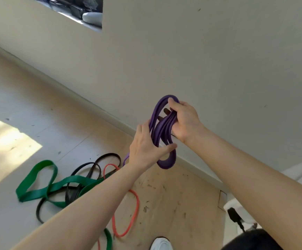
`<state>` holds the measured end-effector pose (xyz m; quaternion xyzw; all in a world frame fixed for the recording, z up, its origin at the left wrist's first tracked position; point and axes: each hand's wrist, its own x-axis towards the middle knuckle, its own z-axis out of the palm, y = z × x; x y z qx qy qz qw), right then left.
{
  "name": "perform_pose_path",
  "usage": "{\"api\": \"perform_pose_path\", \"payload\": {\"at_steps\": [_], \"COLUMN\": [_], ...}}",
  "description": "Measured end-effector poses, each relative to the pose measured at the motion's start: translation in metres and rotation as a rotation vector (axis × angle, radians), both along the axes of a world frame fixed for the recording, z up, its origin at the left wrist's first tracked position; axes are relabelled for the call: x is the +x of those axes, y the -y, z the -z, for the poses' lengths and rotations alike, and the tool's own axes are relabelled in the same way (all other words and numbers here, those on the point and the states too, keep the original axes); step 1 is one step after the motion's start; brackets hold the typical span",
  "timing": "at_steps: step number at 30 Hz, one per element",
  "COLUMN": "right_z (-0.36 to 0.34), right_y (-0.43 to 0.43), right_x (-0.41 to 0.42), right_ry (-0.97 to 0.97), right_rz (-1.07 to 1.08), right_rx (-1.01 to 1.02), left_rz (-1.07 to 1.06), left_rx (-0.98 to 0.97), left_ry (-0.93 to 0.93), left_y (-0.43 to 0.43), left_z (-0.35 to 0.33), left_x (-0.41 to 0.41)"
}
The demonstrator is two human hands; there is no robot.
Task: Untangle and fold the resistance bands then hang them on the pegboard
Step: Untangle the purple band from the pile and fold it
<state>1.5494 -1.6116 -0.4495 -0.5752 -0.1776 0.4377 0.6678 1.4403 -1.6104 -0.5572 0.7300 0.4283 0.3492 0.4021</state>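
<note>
A purple resistance band (162,130), folded into several loops, hangs in the air in front of the cream wall. My right hand (185,121) grips the upper part of the bundle, fingers curled round the strands. My left hand (147,147) holds the lower part, thumb across the loops and fingers behind them. Two dark pegs (166,110) stick out of the wall through the top loop. On the floor below lie a wide green band (43,184), a black band (90,170) and a thin orange band (134,212), tangled together.
The wall (200,60) meets the tiled floor along a skirting board (96,107). A white shoe (162,244) shows at the bottom edge. A white object with a black plug (234,213) stands at the lower right. A wall opening (74,9) lies at the top left.
</note>
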Motion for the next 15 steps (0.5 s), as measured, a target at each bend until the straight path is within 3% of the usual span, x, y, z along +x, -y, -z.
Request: {"api": "perform_pose_path", "payload": {"at_steps": [5,8,12,15], "right_z": [0.004,0.008,0.018,0.045], "right_y": [-0.003,0.003,0.01,0.013], "right_x": [0.01,0.022,0.052,0.074], "right_ry": [0.02,0.141,0.516,0.485], "right_rz": [0.019,-0.086,-0.261,-0.306], "right_rx": [-0.01,-0.066,-0.255,-0.361], "left_rz": [-0.1,-0.076,-0.018,0.105], "left_rx": [0.13,0.181,0.298,0.403], "left_ry": [-0.015,-0.064,-0.249,-0.435], "left_y": [0.0,-0.012,-0.045,-0.068], "left_z": [0.012,0.021,0.033,0.04], "left_x": [-0.01,-0.021,-0.037,-0.037]}}
